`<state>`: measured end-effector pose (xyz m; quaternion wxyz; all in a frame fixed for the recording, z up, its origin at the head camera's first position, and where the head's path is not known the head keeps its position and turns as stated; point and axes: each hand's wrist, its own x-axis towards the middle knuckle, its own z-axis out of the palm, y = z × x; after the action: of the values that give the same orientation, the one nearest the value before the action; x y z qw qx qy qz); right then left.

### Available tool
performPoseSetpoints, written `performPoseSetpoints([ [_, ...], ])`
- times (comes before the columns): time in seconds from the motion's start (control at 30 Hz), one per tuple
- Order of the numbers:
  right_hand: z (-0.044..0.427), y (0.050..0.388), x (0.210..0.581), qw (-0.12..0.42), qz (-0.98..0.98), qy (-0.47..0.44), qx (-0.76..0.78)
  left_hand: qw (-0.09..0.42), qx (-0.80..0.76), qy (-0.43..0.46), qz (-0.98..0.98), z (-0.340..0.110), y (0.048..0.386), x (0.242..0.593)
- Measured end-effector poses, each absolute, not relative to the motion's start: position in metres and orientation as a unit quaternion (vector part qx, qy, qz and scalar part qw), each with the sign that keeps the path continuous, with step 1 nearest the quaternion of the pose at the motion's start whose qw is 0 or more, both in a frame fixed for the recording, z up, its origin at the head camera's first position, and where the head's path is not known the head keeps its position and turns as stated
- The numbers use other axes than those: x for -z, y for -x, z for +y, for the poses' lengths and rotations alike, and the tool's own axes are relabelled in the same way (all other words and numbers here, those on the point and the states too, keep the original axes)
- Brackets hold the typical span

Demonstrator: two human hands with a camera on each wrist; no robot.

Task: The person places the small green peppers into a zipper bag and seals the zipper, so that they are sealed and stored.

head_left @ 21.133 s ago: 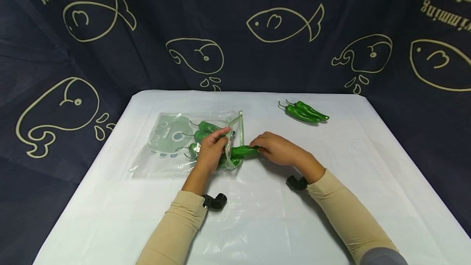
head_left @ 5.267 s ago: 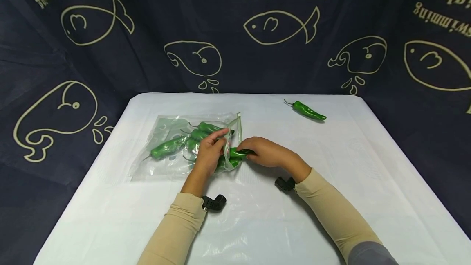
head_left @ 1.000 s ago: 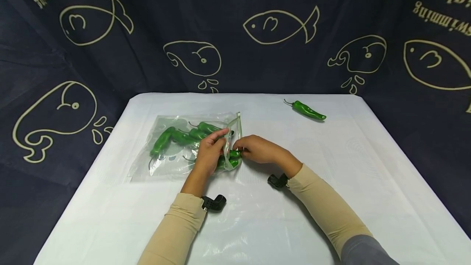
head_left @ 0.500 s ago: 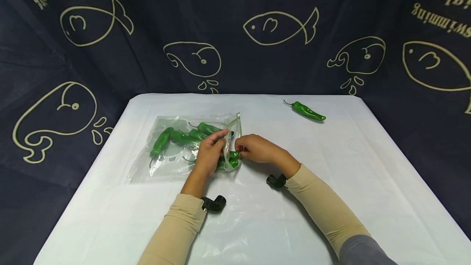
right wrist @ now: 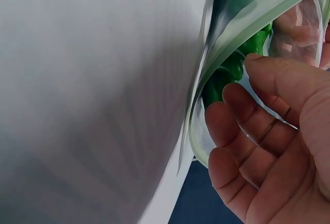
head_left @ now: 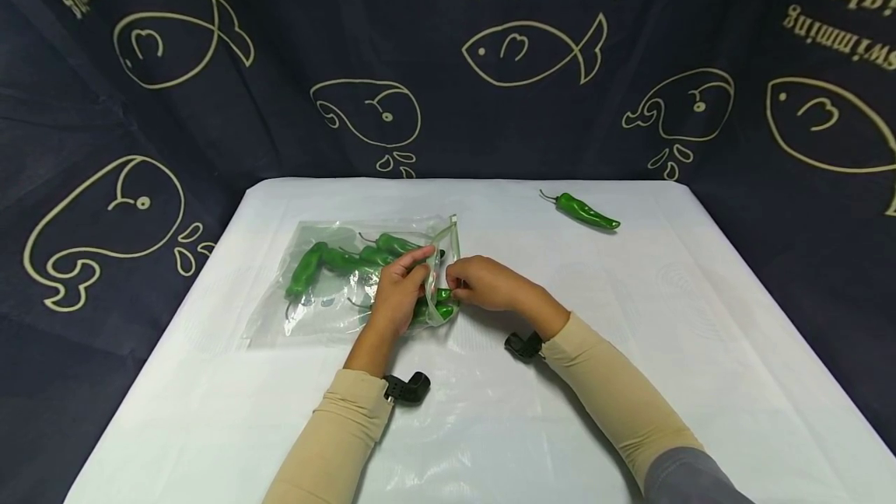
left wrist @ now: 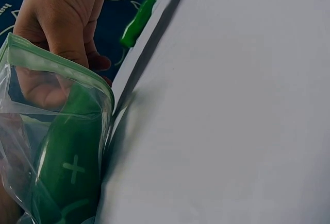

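At the far left, a dark cloth (head_left: 231, 131) with pale whale and fish outlines hangs behind the white table (head_left: 644, 294). On the table's left half lies the clear bag (head_left: 276, 323), its green-edged mouth facing right. Several green peppers are inside; the leftmost pepper (head_left: 304, 274) slants, stem toward the near side. The left hand (head_left: 400, 290) grips the film at the mouth, holding it raised. Just right of it, apart from the left hand, the right hand (head_left: 486, 284) has bent fingers and thumb at the pepper tips in the mouth; whether it pinches one I cannot tell. Far right, well apart from the bag, lies a lone pepper (head_left: 586, 212), stem pointing left.
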<state>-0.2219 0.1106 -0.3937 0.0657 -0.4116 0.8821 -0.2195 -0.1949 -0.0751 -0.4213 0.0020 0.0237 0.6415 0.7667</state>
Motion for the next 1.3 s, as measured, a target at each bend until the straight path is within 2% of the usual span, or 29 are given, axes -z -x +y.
performPoseSetpoints([
  [0.43, 0.1123, 0.221, 0.3965, 0.075, 0.873, 0.423, 0.233, 0.0, -0.765, -0.023, 0.643, -0.073, 0.1954, 0.4213],
  [1.3, 0.1165, 0.2208, 0.3966, 0.134, 0.854, 0.431, 0.257, -0.005, -0.757, -0.025, 0.653, -0.0765, 0.1941, 0.4195],
])
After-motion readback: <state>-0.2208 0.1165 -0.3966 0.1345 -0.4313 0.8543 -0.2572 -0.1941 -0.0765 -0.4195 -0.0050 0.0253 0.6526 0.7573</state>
